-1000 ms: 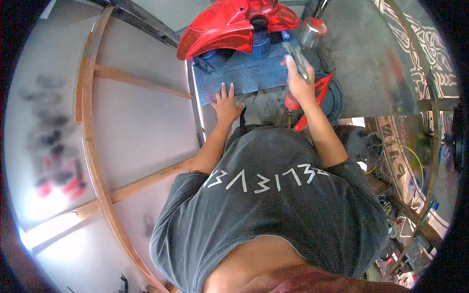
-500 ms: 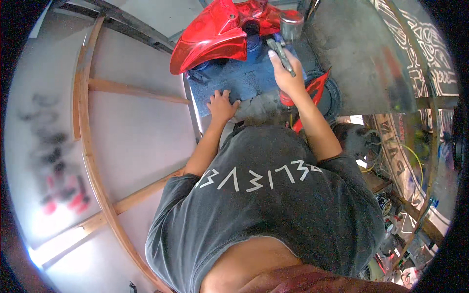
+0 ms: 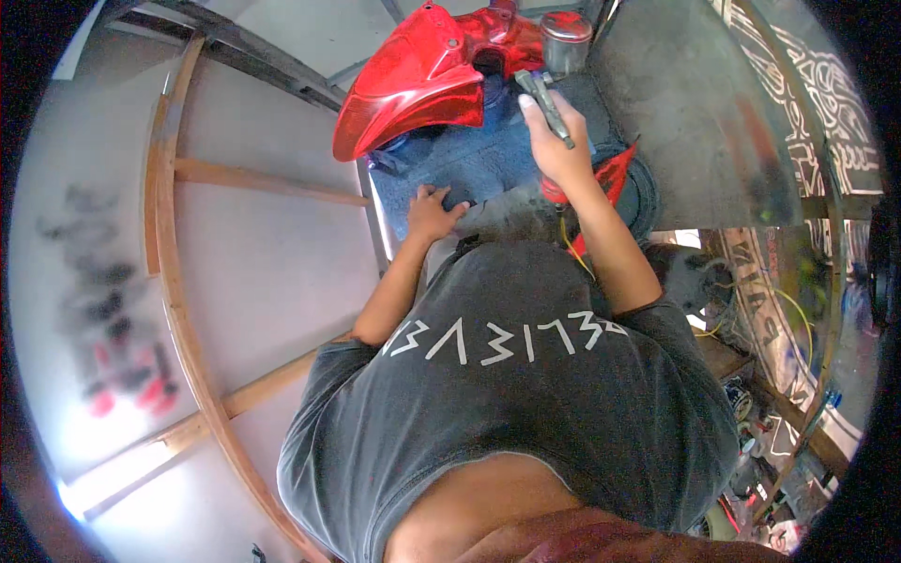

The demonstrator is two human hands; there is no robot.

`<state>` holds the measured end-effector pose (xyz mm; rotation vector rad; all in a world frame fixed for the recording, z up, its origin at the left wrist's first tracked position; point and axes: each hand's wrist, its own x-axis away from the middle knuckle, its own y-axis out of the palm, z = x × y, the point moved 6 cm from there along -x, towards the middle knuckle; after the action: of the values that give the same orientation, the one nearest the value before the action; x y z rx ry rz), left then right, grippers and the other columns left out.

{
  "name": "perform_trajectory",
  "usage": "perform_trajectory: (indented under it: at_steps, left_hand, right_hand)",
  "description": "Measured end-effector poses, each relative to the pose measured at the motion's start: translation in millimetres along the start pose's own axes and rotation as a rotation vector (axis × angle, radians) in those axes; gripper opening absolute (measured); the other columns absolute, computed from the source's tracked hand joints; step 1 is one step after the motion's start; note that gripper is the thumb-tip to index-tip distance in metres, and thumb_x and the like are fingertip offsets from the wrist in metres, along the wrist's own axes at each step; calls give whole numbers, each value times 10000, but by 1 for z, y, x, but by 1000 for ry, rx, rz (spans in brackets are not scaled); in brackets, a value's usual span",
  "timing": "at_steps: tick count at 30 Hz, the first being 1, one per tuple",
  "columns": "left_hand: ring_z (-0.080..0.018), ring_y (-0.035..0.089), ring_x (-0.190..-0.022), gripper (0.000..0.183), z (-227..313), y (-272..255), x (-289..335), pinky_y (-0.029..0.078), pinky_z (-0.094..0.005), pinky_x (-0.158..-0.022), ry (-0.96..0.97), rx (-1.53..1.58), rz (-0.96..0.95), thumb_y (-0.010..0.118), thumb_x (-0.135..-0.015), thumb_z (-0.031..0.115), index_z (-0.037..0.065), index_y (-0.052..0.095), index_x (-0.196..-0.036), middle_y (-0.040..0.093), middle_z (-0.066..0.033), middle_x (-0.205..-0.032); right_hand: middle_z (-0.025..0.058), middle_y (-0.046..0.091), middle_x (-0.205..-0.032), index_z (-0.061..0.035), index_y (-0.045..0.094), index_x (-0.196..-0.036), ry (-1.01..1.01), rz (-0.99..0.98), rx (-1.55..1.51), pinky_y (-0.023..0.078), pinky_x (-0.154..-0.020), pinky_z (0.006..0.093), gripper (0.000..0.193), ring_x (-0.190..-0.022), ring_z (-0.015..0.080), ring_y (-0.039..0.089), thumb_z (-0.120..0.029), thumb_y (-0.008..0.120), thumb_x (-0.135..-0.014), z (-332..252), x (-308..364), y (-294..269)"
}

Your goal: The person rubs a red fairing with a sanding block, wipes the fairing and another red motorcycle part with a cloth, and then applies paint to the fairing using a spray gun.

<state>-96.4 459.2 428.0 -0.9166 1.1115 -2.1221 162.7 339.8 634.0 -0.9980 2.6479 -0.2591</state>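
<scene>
My right hand (image 3: pixel 566 143) is wrapped round a metal spray gun (image 3: pixel 544 105) with a dull grey body. A silvery paint cup (image 3: pixel 567 47) with a red-tinted top shows just beyond the gun; the joint between them is hard to make out. Below that hand hangs a red fitting (image 3: pixel 554 190) with a thin yellow hose. My left hand (image 3: pixel 434 214) rests palm down at the near edge of the blue-stained work surface (image 3: pixel 502 159), fingers slightly bent and apart, holding nothing. Ahead stands a glossy red motorcycle body panel (image 3: pixel 413 89), touched by neither hand.
A pale wall with a wooden frame (image 3: pixel 175 281) runs along the left. Right of my forearm are a pointed red piece (image 3: pixel 615 176) and a dark round tub (image 3: pixel 644 192). A dark paint-smudged board (image 3: pixel 699 122) stands at the right, with clutter (image 3: pixel 751 469) below.
The view has shifted slightly, so the red panel and surface sit a little lower. My left hand's fingers have bent more near the edge. My right hand keeps its grip on the spray gun.
</scene>
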Motion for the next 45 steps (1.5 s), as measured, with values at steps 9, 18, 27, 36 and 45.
perform_trajectory:
  at_steps: [9,18,27,36,45]
  left_hand:
    - [-438,490,-1320,733,31,2,22,458,-525,-1084,-17,-50,132,758,-826,583,158,648,-1414,501,-203,-1468]
    - [-430,492,-1330,745,28,12,10,480,-547,-1061,33,-39,94,752,-840,579,169,616,-1447,474,-194,-1494]
    - [-397,512,-1325,701,22,15,1,496,-542,-1050,13,10,29,736,-844,608,207,646,-1412,481,-171,-1480]
    - [-472,535,-1256,718,32,9,8,475,-531,-1070,63,-12,83,763,-854,558,97,647,-1392,521,-247,-1403]
    - [-435,521,-1268,696,36,4,8,509,-526,-1031,57,-44,131,800,-823,495,122,648,-1391,510,-221,-1418]
  right_hand:
    - [7,566,-686,-20,705,-1066,32,-35,-29,444,-620,314,247,-653,95,516,-257,651,-1021,31,18,7]
    - [58,667,-775,-9,691,-997,-63,-8,-38,493,-709,326,297,-726,143,612,-303,652,-1016,-6,-22,3]
    - [53,573,-675,-21,669,-948,-103,15,36,471,-647,352,338,-639,152,542,-350,656,-1018,9,-25,11]
    - [26,603,-706,-25,690,-960,21,-39,-37,460,-648,331,294,-669,134,550,-311,652,-1015,39,1,7]
    - [98,673,-758,-34,714,-1092,-53,-16,0,495,-671,374,293,-683,190,627,-310,650,-1021,35,-24,-11]
